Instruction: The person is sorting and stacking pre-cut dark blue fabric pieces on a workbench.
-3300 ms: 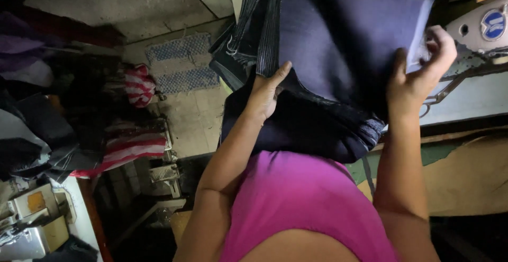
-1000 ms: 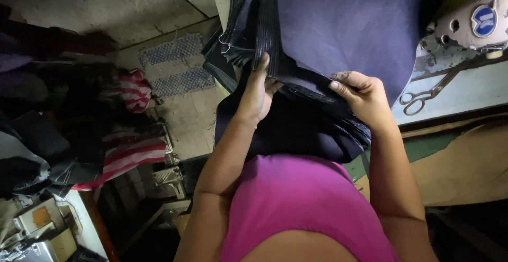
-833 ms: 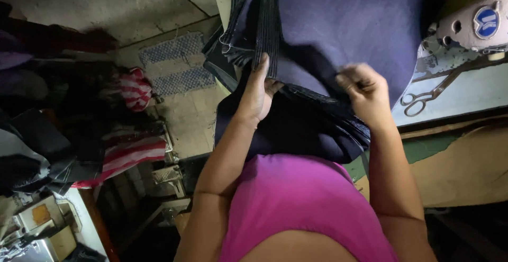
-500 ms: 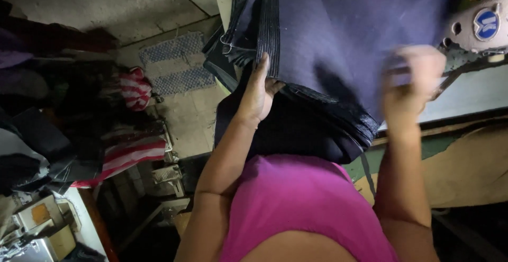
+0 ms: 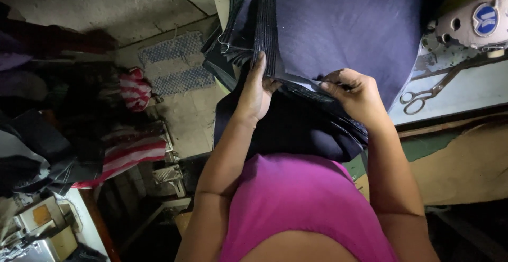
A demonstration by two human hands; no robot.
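- Dim workshop floor at 9 o'clock holds striped cloth; scissors lie on the pale surface at 3 o'clock.
- Left hand presses flat, fingers together, against the stacked dark denim pieces.
- Right hand apparently pinches the stack's lower edge.

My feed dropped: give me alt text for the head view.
Both hands work a stack of dark navy fabric pieces: the left hand presses its edge, the right hand pinches a layer. Scissors lie on the table to the right.
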